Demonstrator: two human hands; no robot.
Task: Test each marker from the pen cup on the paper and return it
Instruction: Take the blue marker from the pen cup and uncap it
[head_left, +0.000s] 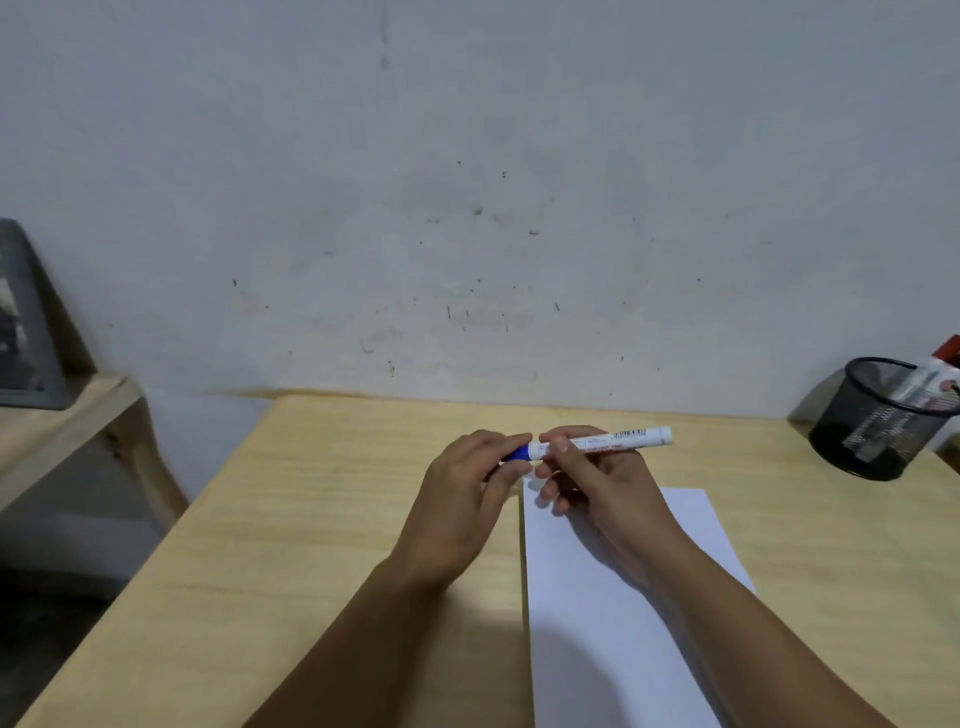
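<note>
A white marker (618, 437) with a blue cap lies level between both hands, above the far edge of the white paper (613, 613). My right hand (597, 483) grips the white barrel. My left hand (467, 488) pinches the blue cap (517, 453) at the marker's left end. The cap still sits on the barrel. At the table's far right stands the black mesh pen cup (878, 421), with a red-capped marker (935, 369) leaning out of it.
The light wooden table (311, 519) ends at a grey wall behind. To the left, across a gap, stands a lower wooden shelf (62, 415) holding a dark grey object (26, 322).
</note>
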